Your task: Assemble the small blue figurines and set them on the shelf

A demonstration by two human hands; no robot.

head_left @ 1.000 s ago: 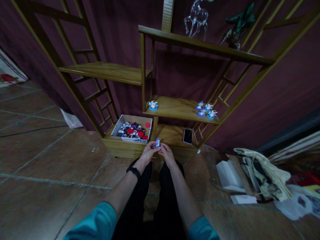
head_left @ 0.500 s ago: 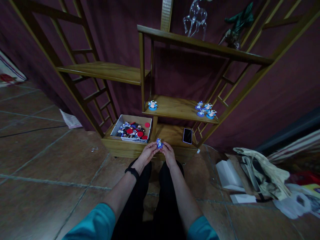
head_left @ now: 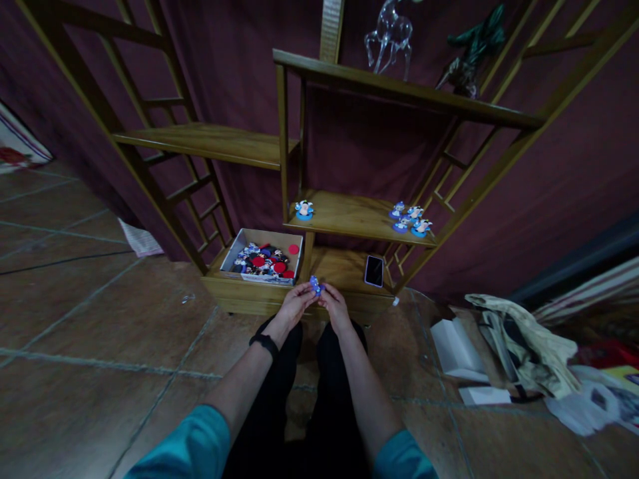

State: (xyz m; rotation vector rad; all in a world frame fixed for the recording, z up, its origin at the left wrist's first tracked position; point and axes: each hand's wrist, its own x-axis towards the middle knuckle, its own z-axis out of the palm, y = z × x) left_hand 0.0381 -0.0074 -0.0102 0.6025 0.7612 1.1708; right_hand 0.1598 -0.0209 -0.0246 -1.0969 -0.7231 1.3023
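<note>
A small purple and white toy figurine [head_left: 315,285] is pinched between my two hands, just in front of the lower shelf. My left hand [head_left: 296,301] grips its left side, fingers closed, with a dark band on the wrist. From the other side my right hand [head_left: 334,303] closes on its base. Beyond my left hand sits an open cardboard box [head_left: 237,245] full of mixed figurines and red discs. On the shelf above, one blue-based figurine [head_left: 304,210] stands at the left end. A cluster of several purple and blue figurines [head_left: 410,218] stands at the right end.
A phone [head_left: 374,271] lies on the lower shelf [head_left: 337,261], right of my hands. Higher up stand a clear glass animal [head_left: 392,36] and a dark green statue [head_left: 474,53]. White boxes [head_left: 456,349], a beige cloth bag [head_left: 529,346] and plastic bags [head_left: 582,402] lie on the floor at right.
The figurine has turned and tilted slightly to the left between my fingers. Both hands stay in nearly the same place; the shelves and box look unchanged.
</note>
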